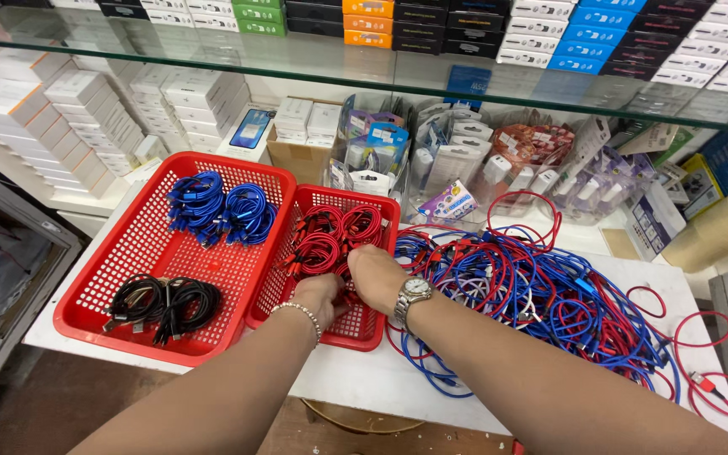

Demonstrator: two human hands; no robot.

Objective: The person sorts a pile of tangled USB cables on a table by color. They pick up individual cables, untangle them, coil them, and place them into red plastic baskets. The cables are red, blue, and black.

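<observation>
While our left hand [320, 297] and right hand [376, 276] close together on a red cable coil [349, 297] in the small red basket [362, 333], several red coils [330, 236] already lie there; we judge the tangled pile [541, 295] beside it mostly unsorted.

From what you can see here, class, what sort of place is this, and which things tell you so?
Most likely a small shop or stockroom for phone accessories. Stacked white boxes fill the shelves, packaged accessories hang behind the counter, and red baskets hold coiled cables beside a tangled cable pile.
</observation>
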